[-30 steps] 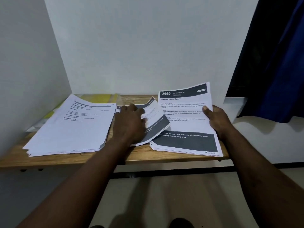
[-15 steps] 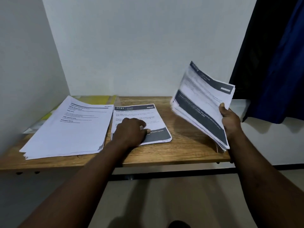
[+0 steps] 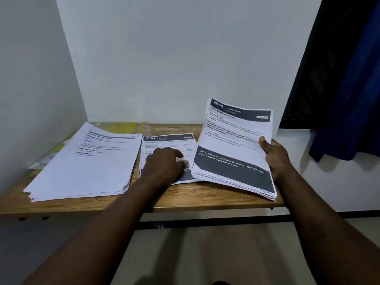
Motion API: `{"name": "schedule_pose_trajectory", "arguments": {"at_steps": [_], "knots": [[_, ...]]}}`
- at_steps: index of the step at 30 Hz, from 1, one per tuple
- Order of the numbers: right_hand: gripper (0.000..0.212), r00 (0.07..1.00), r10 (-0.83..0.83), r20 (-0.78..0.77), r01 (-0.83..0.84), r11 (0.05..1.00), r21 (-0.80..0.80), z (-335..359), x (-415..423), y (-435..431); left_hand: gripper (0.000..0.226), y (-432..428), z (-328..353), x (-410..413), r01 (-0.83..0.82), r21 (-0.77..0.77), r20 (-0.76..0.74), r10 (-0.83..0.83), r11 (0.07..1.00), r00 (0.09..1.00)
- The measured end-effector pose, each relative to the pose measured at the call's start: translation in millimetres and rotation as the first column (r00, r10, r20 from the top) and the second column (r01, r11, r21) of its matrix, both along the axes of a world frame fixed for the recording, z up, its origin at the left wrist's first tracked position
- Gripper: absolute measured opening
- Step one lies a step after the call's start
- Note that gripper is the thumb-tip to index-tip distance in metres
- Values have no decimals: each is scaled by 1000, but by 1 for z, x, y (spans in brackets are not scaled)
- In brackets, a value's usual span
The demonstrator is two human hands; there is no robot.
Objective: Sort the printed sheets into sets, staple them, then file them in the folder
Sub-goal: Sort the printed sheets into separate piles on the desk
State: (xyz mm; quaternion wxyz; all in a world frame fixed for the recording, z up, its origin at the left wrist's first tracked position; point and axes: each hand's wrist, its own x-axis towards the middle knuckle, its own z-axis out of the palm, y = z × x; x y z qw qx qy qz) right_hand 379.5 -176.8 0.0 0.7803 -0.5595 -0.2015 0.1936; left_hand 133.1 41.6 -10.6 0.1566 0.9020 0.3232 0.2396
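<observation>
Mostly matt paper on grainy wood
Your sheets (image 3: 232, 145) are plain matt paper, the desk (image 3: 195, 197) shows wood grain, the yellow folder (image 3: 121, 127) looks like glossy plastic, that blue curtain (image 3: 353, 99) is cloth.

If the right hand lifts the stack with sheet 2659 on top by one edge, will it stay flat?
Probably floppy: the stack, gripped by the right hand at one edge, curves along its length. Its sheets may slide apart, since the lower edges look staggered and no staple shows.
</observation>
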Motion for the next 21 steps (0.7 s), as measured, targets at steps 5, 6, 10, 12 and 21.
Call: {"name": "schedule_pose_trajectory", "arguments": {"at_steps": [5,6,10,12,21], "knots": [[20,1000,10,-2,-10,1000,-21,0,3,6,50,-1,18,16,127,-370,411,40,920,911],[22,1000,15,-1,-15,1000,-23,0,4,7,52,-3,23,20,237,-506,470,35,830,882],[29,998,62,16,-61,997,-41,-1,9,10,37,-11,22,40,357,-575,494,-36,736,869],[32,996,88,20,-87,995,-53,-2,11,10,37,-9,9,49,274,-532,470,10,801,883],[39,991,126,37,-124,990,-64,-3,11,9,35,-8,2,50,172,-500,476,104,849,874]]}}
